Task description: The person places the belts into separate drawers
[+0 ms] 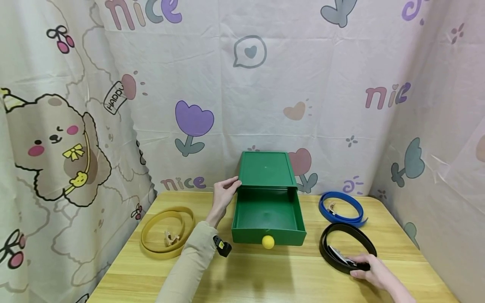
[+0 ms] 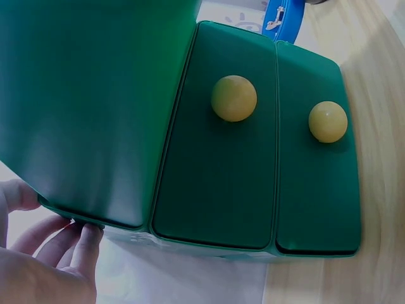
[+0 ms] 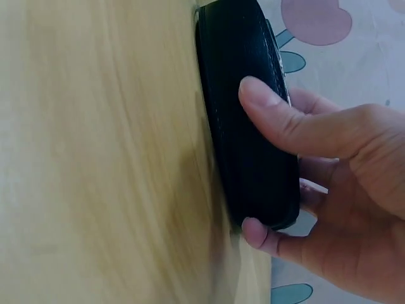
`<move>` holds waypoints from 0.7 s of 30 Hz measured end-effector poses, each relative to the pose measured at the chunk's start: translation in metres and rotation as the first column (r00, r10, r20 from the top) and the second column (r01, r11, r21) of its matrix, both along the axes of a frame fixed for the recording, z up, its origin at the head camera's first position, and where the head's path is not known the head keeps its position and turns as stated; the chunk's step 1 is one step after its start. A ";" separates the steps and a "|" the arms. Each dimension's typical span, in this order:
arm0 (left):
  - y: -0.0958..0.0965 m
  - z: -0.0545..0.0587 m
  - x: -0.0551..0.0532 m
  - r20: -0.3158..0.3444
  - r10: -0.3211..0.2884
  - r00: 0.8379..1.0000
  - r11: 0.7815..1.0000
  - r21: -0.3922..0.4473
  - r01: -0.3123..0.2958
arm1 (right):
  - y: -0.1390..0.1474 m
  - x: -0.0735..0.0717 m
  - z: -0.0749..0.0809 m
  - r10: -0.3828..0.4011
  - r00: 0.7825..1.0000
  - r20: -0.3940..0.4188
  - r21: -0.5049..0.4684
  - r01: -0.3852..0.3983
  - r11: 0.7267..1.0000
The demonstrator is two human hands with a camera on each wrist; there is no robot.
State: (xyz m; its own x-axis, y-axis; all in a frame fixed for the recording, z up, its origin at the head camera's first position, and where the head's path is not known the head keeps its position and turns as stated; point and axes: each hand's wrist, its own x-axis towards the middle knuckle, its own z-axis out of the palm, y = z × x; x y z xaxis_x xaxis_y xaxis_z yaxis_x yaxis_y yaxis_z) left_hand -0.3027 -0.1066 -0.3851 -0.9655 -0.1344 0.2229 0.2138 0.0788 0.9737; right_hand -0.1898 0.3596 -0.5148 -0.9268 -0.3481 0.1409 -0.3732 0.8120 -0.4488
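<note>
A green drawer cabinet (image 1: 266, 168) stands at the back of the table, its top drawer (image 1: 268, 210) pulled out and bare inside, with a yellow ball knob (image 1: 267, 242) in front. My left hand (image 1: 223, 195) holds the cabinet's upper left corner, thumb and fingers on either side of the edge in the left wrist view. At the right front, my right hand (image 1: 373, 271) grips a coiled black belt (image 1: 329, 248) by its near edge. The right wrist view shows the thumb across the belt's outer face (image 3: 237, 57), other fingers partly hidden behind. The belt's silver buckle (image 1: 338, 254) lies inside the coil.
A coiled blue belt (image 1: 341, 219) lies behind the black one. On the left is a coiled yellow belt (image 1: 151, 248) with a gold-coloured buckle. Two lower drawers (image 2: 215, 183) with yellow knobs are closed. A patterned curtain (image 1: 250, 105) hangs along the table's back and sides.
</note>
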 end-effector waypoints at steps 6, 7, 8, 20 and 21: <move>0.000 0.002 -0.001 0.014 -0.005 1.000 1.000 -0.010 0.005 | 0.000 0.000 -0.002 0.002 1.000 -0.010 -0.036 -0.002 0.999; 0.000 0.002 -0.001 0.010 -0.005 1.000 1.000 -0.006 0.005 | 0.000 0.000 -0.002 -0.018 1.000 -0.013 -0.030 0.017 0.999; 0.000 0.002 -0.001 0.005 -0.005 1.000 1.000 -0.002 0.005 | -0.001 0.000 -0.002 -0.041 0.999 -0.013 -0.029 0.041 0.999; 0.000 0.000 0.002 -0.011 0.011 1.000 1.000 0.008 -0.011 | 0.000 0.002 -0.003 -0.095 0.995 0.002 -0.028 0.095 0.995; 0.000 0.000 0.002 -0.008 0.011 1.000 1.000 0.009 -0.011 | 0.000 0.002 -0.003 -0.094 0.996 0.001 -0.032 0.094 0.995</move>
State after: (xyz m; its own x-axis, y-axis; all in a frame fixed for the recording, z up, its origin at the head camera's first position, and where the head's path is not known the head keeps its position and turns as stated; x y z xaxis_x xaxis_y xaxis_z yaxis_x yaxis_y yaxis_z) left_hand -0.3007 -0.1062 -0.3849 -0.9623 -0.1470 0.2290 0.2204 0.0727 0.9727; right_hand -0.1876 0.3596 -0.5183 -0.9551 -0.2551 0.1506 -0.2962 0.8286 -0.4750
